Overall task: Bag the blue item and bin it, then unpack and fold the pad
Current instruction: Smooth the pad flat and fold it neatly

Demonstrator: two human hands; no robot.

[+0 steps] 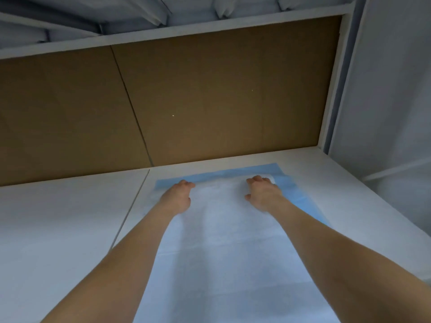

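White pad (221,241), far edge in curled fingers (186,183), left hand (177,197), right hand (263,194), arms outstretched

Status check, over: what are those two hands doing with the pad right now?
Left hand, right hand: fingers curled on far edge of pad. Pad spread on white table, blue border showing. Nothing blocking the fold.

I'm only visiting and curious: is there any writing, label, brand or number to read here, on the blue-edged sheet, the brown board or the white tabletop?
None: no text can be read anywhere in this view.
pad: plain white with a blue border, no print showing.
brown board: bare; only a seam and two tiny pale specks, not letters.
white table: blank.
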